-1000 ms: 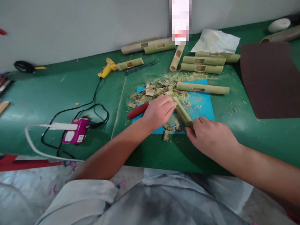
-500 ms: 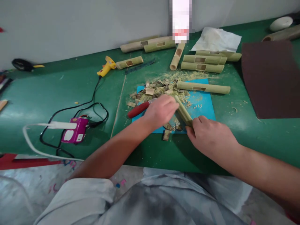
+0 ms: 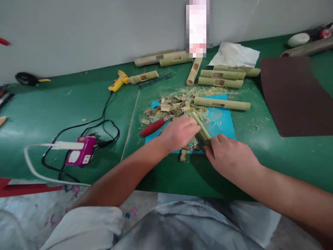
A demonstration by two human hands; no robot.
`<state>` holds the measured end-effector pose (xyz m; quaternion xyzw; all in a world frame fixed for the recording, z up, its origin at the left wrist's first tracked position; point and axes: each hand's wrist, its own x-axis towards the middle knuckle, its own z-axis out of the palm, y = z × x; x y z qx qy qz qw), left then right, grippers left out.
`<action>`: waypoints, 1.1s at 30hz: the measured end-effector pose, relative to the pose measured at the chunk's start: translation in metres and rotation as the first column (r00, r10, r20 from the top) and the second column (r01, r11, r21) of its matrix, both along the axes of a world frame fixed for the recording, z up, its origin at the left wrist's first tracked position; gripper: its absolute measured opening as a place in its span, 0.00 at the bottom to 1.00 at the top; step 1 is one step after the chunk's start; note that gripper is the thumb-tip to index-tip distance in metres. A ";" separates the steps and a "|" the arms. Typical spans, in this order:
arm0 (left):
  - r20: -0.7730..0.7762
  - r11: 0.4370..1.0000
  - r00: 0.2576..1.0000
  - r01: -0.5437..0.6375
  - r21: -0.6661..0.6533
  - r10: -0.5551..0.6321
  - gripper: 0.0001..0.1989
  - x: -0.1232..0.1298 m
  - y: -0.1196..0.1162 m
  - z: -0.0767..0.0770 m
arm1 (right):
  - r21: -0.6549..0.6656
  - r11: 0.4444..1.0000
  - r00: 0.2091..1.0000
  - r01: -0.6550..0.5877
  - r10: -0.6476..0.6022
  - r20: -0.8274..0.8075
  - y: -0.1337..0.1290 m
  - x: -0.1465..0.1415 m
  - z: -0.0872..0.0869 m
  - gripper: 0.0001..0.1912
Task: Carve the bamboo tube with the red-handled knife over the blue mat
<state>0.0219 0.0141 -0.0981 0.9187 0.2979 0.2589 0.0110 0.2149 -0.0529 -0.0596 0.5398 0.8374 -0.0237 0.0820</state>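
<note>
A short green bamboo tube (image 3: 202, 128) is held at a slant over the blue mat (image 3: 226, 121). My right hand (image 3: 231, 152) is wrapped round its near end. My left hand (image 3: 180, 133) is closed at the tube's far part, its fingertips against the side; what else may be inside that fist is hidden. A red-handled knife (image 3: 153, 127) lies beside my left hand, its blade pointing towards the shavings. Bamboo chips and shavings (image 3: 165, 108) are heaped just beyond. Another bamboo tube with a cut-out window (image 3: 234, 104) rests across the mat's far side.
More windowed bamboo tubes (image 3: 221, 82) lie towards the wall, some under white paper (image 3: 234, 55). On the left are a yellow glue gun (image 3: 119, 81), its black cord and a purple power adapter (image 3: 81, 151). A brown sheet (image 3: 293, 97) covers the right side of the green table (image 3: 104, 104).
The view has tilted slightly, so the table things sit lower. A dark strip seen below the tube between my hands is now mostly hidden. Both hands stay closed near the tube.
</note>
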 end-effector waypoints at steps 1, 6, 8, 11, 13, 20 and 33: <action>0.016 0.999 0.999 -0.033 0.008 0.033 0.15 0.000 0.000 0.000 | 0.009 1.000 1.000 -0.003 0.004 -0.006 0.000 0.000 -0.001 0.16; -0.071 0.998 0.995 0.065 -0.004 -0.065 0.16 0.001 -0.002 -0.001 | -0.013 1.000 1.000 -0.005 0.005 -0.003 0.000 0.000 -0.001 0.15; -0.014 1.000 1.000 0.015 0.025 -0.014 0.15 0.000 -0.001 -0.001 | -0.017 1.000 1.000 0.010 -0.010 0.005 0.000 0.000 0.000 0.16; -0.013 1.000 1.000 0.012 0.021 -0.012 0.15 0.000 0.000 -0.002 | -0.007 1.000 1.000 0.001 -0.001 0.002 0.000 0.000 -0.001 0.16; -0.051 0.997 0.995 0.079 -0.012 -0.080 0.14 0.001 -0.001 -0.002 | -0.006 1.000 1.000 -0.014 0.014 -0.002 0.000 0.000 -0.001 0.15; -0.029 0.998 0.998 0.056 -0.013 -0.056 0.14 0.004 -0.002 -0.003 | 0.000 1.000 1.000 -0.010 0.010 0.001 -0.002 0.002 -0.003 0.15; 0.109 0.990 0.987 -0.125 0.063 0.118 0.11 -0.007 0.014 -0.010 | 0.015 1.000 1.000 -0.008 0.008 0.006 -0.001 -0.001 0.001 0.15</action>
